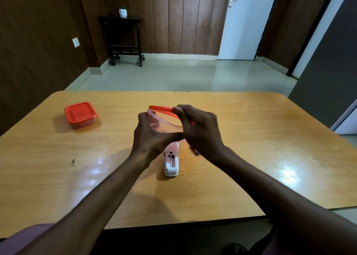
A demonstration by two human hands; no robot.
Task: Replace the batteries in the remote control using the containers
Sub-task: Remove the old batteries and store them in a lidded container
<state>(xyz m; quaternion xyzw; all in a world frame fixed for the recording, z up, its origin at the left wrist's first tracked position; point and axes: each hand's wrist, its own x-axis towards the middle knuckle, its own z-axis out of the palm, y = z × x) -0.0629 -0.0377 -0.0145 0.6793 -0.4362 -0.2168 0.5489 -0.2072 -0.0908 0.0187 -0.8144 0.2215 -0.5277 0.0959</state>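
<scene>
Two bare forearms are reaching in from the bottom of the head view, meeting above the wooden table (251,131). Left hand (152,138) is cupping a clear plastic container (164,124) from below and from its left side, fingers wrapped around the wall, holding it tilted in the air. Right hand (199,127) is pinching the red lid (161,108) at its right edge, the lid standing lifted off the container's rim at the far side. Directly below the grip and nearer the person, the white remote control (171,161) is lying on the table with its back up and the battery compartment uncovered. Just under the right wrist, a small dark object (196,152) is peeking out; what it is cannot be told. Far to the left of the grip, a second container with a red lid (80,114) is sitting closed on the table. No writing or brand can be read anywhere.
</scene>
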